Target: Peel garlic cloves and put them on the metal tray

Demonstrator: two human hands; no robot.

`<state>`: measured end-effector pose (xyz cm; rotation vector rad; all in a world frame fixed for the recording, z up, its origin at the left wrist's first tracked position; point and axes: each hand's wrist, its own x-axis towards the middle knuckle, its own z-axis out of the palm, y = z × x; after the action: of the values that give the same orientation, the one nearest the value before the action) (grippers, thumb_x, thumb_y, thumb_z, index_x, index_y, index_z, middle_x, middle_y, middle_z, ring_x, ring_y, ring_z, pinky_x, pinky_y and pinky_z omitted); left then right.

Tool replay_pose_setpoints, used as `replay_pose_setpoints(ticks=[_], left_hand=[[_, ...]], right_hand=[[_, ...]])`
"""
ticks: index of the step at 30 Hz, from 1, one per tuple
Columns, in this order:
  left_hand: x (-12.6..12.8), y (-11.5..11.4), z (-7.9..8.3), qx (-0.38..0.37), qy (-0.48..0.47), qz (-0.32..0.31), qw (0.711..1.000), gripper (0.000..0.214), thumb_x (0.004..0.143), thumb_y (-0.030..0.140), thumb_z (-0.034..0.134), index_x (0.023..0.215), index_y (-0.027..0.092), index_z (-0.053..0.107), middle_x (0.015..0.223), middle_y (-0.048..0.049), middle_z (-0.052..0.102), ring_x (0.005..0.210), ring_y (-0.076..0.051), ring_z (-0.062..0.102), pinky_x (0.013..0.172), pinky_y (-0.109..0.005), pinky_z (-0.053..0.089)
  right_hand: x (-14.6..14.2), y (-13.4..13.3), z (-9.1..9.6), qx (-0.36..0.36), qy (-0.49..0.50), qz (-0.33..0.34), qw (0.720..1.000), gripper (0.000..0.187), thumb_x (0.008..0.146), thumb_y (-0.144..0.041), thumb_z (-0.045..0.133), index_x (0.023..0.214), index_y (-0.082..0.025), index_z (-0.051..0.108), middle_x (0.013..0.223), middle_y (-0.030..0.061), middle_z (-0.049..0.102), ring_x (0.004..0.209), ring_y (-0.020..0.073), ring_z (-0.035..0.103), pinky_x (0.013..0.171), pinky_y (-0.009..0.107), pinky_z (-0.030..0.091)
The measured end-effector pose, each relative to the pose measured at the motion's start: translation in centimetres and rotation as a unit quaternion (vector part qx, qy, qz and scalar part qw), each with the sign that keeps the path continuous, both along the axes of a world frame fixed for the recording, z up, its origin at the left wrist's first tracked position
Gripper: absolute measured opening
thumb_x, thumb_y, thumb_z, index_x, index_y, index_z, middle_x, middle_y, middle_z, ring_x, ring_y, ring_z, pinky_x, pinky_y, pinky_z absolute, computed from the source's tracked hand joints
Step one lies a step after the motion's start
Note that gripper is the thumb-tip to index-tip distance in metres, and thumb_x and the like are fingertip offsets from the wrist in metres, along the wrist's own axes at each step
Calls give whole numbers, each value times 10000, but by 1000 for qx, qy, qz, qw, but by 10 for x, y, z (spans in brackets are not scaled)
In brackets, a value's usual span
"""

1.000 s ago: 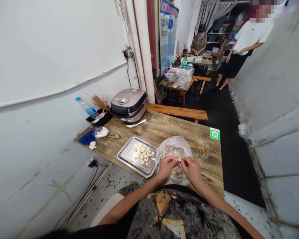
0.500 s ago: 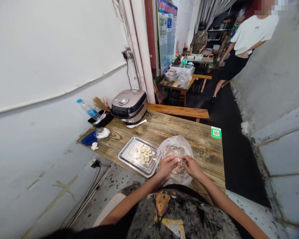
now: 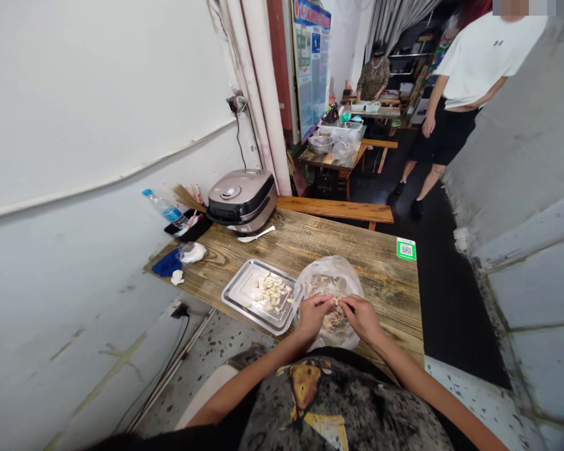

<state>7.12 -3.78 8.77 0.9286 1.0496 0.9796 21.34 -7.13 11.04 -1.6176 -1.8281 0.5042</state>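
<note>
Over a clear plastic bag (image 3: pixel 331 264) my two hands meet, fingertips almost touching. Between them is a small pale garlic clove (image 3: pixel 336 302), pinched by my left hand (image 3: pixel 313 316) and my right hand (image 3: pixel 360 315). Brownish papery skins and cloves (image 3: pixel 333 321) fill the bag, partly hidden behind my hands. Just left of the bag lies a shallow metal tray (image 3: pixel 237 280), with several pale peeled garlic cloves (image 3: pixel 273 290) spread over its right half.
A rice cooker (image 3: pixel 242 194) stands at the back of the wooden table (image 3: pixel 380 269), a white plastic knife (image 3: pixel 257 235) before it. Left are a blue cloth (image 3: pixel 167 263) and a water bottle (image 3: pixel 169 212). A person in a white shirt (image 3: pixel 489 62) stands in the aisle; another works farther back.
My fingers have shifted slightly around the clove, staying over the bag. The person in the white shirt has stepped nearer along the aisle. Tray and bag stay in place.
</note>
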Motion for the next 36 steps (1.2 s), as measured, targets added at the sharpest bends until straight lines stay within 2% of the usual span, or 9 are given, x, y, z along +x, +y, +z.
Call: replay_pose_setpoints(ticks=[8, 12, 15, 19, 23, 25, 30, 33, 36], left_hand=[[-2, -1, -5, 23, 38, -26, 999, 313, 603, 349, 703, 799, 104, 708, 755, -81, 692, 679, -178, 625, 702, -315, 508], [-2, -3, -1, -23, 34, -47, 998, 321, 562, 347, 729, 762, 98, 697, 668, -55, 674, 580, -142, 596, 619, -279, 501], [-1, -5, 1, -73, -6, -53, 996, 348, 526, 345, 753, 751, 90, 682, 651, -46, 659, 552, -122, 581, 597, -264, 496], [-2, -5, -3, -106, -71, -26, 991, 364, 483, 323, 782, 734, 90, 662, 670, -44, 655, 595, -131, 600, 666, -291, 504], [-5, -2, -11, -62, -28, 3, 998, 326, 528, 343, 752, 724, 97, 666, 675, -50, 660, 619, -144, 604, 680, -303, 502], [-7, 0, -13, -16, 24, 3, 1000, 298, 568, 359, 721, 707, 101, 668, 646, -47, 655, 599, -143, 596, 644, -283, 496], [-10, 0, -8, 53, 66, -35, 996, 255, 672, 354, 631, 762, 119, 675, 624, -39, 652, 587, -143, 596, 610, -259, 486], [-10, -1, -2, 89, 87, -50, 991, 244, 713, 346, 586, 782, 129, 674, 629, -36, 652, 592, -143, 598, 604, -253, 484], [-9, -2, 3, 90, 83, -50, 991, 248, 728, 360, 567, 752, 128, 653, 616, -29, 642, 577, -142, 595, 597, -256, 488]], right_hand=[[-7, -1, -3, -4, -77, -24, 997, 210, 786, -199, 454, 640, -165, 600, 629, 32, 593, 578, 132, 534, 575, 221, 362], [-4, 2, -7, -2, -92, -38, 995, 216, 786, -216, 443, 632, -162, 585, 626, 31, 576, 557, 120, 508, 556, 217, 337], [4, 10, -19, -27, -71, -53, 996, 218, 773, -227, 447, 615, -159, 581, 610, 28, 574, 556, 120, 500, 555, 218, 335], [12, 17, -39, -131, 24, -64, 989, 366, 788, -381, 444, 525, -157, 563, 471, 3, 518, 476, 119, 461, 487, 222, 329], [5, 14, -40, -196, 257, 8, 946, 395, 762, -490, 489, 862, -142, 644, 621, 10, 614, 519, 123, 521, 496, 227, 409], [-1, 12, -35, -207, 323, 44, 923, 425, 730, -499, 543, 960, -153, 632, 691, 18, 638, 553, 126, 546, 533, 241, 443], [-6, 8, -24, -211, 378, 32, 901, 391, 731, -497, 554, 862, -143, 656, 595, 2, 601, 507, 116, 523, 517, 242, 447], [-6, 5, -21, -196, 371, 29, 907, 378, 743, -485, 548, 862, -144, 660, 568, -9, 578, 483, 104, 497, 486, 225, 427], [-6, 3, -18, -178, 361, 29, 915, 374, 754, -485, 535, 855, -149, 665, 575, -5, 580, 496, 107, 501, 489, 221, 426]])
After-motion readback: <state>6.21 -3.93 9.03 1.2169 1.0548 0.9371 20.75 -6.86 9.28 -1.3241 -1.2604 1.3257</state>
